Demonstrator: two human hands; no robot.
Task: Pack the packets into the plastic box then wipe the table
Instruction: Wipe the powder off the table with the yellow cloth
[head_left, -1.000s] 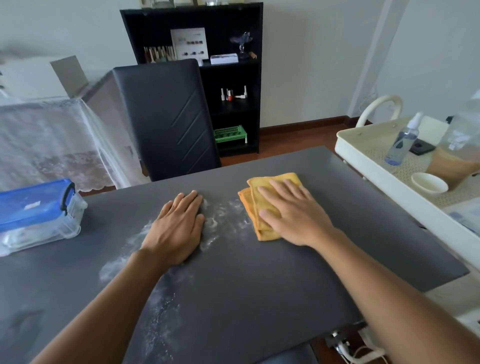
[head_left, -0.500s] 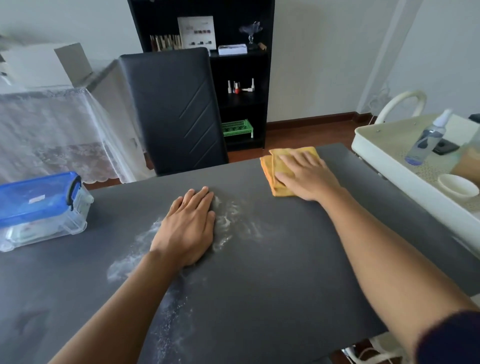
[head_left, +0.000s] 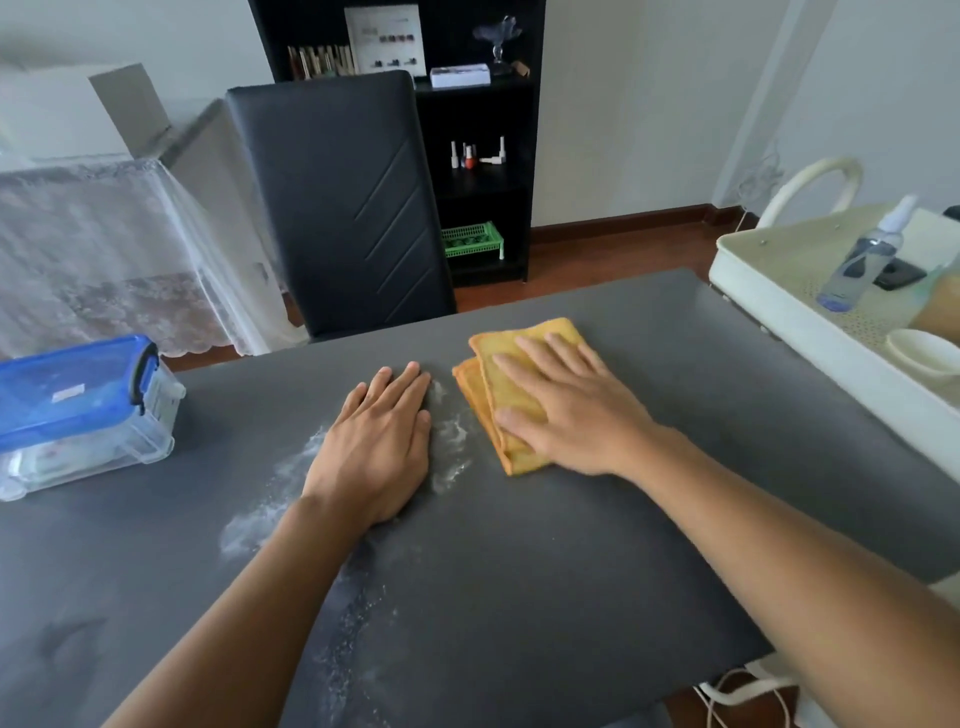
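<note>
Right hand (head_left: 576, 415) presses flat, fingers spread, on a folded cloth (head_left: 511, 395) — left hand (head_left: 379, 441) lies open on the dusty worktop (head_left: 571, 571), plastic box (head_left: 78, 410) shut.

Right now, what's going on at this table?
A person is wiping the dark table. The right hand presses flat on a folded yellow cloth, while the left hand rests palm-down beside it. White powder is scattered around the left hand. The plastic box sits at the left with its blue lid on.
</note>
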